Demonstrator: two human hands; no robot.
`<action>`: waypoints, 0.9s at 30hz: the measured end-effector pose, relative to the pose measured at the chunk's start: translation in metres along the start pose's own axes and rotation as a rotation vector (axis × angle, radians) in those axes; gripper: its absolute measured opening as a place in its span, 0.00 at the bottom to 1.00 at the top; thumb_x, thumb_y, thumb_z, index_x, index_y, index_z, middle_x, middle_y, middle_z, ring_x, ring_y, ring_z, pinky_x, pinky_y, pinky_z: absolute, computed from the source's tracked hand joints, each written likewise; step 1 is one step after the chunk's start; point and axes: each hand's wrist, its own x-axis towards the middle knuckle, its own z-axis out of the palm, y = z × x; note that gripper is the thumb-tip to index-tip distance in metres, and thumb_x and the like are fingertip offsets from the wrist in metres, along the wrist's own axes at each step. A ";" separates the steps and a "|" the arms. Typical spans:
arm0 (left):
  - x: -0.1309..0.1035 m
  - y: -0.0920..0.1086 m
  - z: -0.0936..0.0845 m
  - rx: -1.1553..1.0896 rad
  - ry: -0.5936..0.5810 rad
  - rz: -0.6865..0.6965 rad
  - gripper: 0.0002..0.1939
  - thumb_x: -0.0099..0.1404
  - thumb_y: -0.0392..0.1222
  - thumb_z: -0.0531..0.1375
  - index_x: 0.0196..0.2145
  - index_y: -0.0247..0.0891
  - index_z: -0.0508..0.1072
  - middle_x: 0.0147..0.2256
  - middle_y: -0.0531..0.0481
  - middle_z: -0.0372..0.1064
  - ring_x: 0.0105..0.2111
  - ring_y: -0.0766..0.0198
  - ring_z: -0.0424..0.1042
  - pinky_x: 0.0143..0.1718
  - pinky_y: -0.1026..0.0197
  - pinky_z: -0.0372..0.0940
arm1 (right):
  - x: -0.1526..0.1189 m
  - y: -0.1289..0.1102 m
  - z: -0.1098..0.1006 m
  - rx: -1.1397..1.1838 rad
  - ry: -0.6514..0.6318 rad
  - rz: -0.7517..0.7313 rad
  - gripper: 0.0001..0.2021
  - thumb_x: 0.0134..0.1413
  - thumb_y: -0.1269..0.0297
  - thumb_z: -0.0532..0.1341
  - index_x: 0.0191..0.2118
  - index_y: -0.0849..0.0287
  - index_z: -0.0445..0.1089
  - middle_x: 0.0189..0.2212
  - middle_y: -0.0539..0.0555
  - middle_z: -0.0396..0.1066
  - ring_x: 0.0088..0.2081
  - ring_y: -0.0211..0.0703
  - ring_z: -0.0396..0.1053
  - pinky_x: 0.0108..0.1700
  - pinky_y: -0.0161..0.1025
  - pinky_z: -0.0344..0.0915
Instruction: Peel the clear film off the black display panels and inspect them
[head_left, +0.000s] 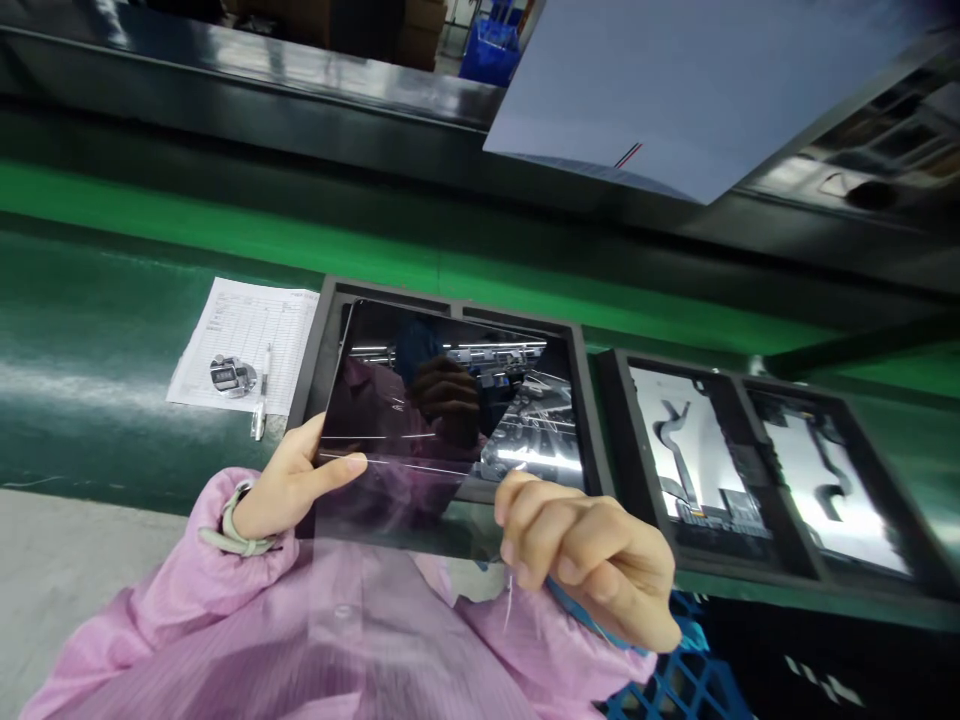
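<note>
My left hand (292,478) grips the lower left edge of a glossy black display panel (405,400), thumb on the front. The panel is tilted toward me above a dark tray (589,430). A thin clear film (405,510) hangs over the panel's near side and reaches down in front of my pink sleeve and smock. At the panel's near right corner my right hand (589,550) is closed in a pinch on the film's edge. The panel's surface reflects ceiling lights and a hand.
To the left lie a printed sheet (247,320), a metal tally counter (231,377) and a pen (261,400). A second tray (731,420) at right holds two device housings with ribbon cables. A white board (637,90) overhangs the green bench (90,330). A blue crate (682,670) stands below.
</note>
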 end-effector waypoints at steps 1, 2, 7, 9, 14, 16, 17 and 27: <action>0.000 0.000 0.000 0.011 0.003 0.010 0.14 0.59 0.48 0.72 0.40 0.39 0.80 0.35 0.49 0.78 0.36 0.60 0.76 0.41 0.62 0.71 | -0.001 0.000 0.001 -0.008 0.015 -0.008 0.08 0.65 0.62 0.57 0.33 0.53 0.69 0.18 0.49 0.74 0.19 0.41 0.71 0.29 0.42 0.68; -0.001 0.000 0.000 0.022 0.003 0.017 0.14 0.59 0.48 0.72 0.40 0.39 0.80 0.34 0.50 0.78 0.35 0.60 0.76 0.40 0.62 0.71 | -0.002 0.000 0.002 -0.018 0.021 -0.015 0.09 0.65 0.61 0.57 0.32 0.53 0.68 0.17 0.48 0.73 0.18 0.41 0.70 0.29 0.42 0.68; -0.003 0.001 0.001 0.028 -0.030 0.019 0.10 0.59 0.46 0.72 0.35 0.40 0.79 0.30 0.52 0.76 0.33 0.62 0.75 0.38 0.64 0.71 | -0.005 -0.013 0.004 -0.112 0.060 0.038 0.15 0.65 0.57 0.57 0.26 0.55 0.64 0.24 0.52 0.76 0.20 0.40 0.70 0.25 0.41 0.68; -0.005 0.002 0.001 0.009 -0.045 0.003 0.09 0.59 0.45 0.72 0.36 0.41 0.80 0.32 0.53 0.77 0.34 0.63 0.76 0.37 0.66 0.71 | -0.002 -0.025 0.004 -0.241 0.030 0.100 0.15 0.66 0.54 0.56 0.30 0.55 0.69 0.33 0.56 0.79 0.24 0.41 0.73 0.23 0.40 0.69; -0.008 0.000 0.004 0.019 -0.080 -0.016 0.11 0.61 0.46 0.72 0.40 0.43 0.82 0.33 0.53 0.79 0.31 0.66 0.75 0.33 0.69 0.70 | 0.026 -0.038 0.022 -0.972 0.043 0.121 0.23 0.65 0.67 0.61 0.64 0.47 0.67 0.32 0.51 0.76 0.28 0.39 0.70 0.32 0.37 0.71; -0.008 -0.002 0.005 0.050 -0.098 0.005 0.10 0.63 0.46 0.70 0.42 0.44 0.82 0.35 0.53 0.80 0.34 0.65 0.76 0.37 0.69 0.70 | 0.042 -0.031 0.035 -1.222 0.107 0.002 0.24 0.62 0.61 0.65 0.63 0.46 0.70 0.43 0.57 0.77 0.43 0.48 0.73 0.48 0.44 0.72; -0.008 -0.002 0.005 0.067 -0.107 0.023 0.10 0.63 0.45 0.70 0.42 0.44 0.83 0.36 0.53 0.81 0.35 0.65 0.76 0.39 0.68 0.71 | 0.049 -0.025 0.040 -1.267 0.105 -0.047 0.23 0.62 0.57 0.66 0.62 0.45 0.71 0.51 0.58 0.75 0.52 0.54 0.71 0.57 0.50 0.69; -0.012 -0.002 0.009 0.030 -0.146 0.069 0.12 0.64 0.41 0.69 0.46 0.40 0.80 0.37 0.51 0.80 0.40 0.61 0.79 0.45 0.65 0.73 | 0.059 0.004 0.054 -1.287 0.039 -0.122 0.25 0.67 0.57 0.59 0.66 0.61 0.64 0.63 0.64 0.70 0.65 0.56 0.67 0.69 0.55 0.61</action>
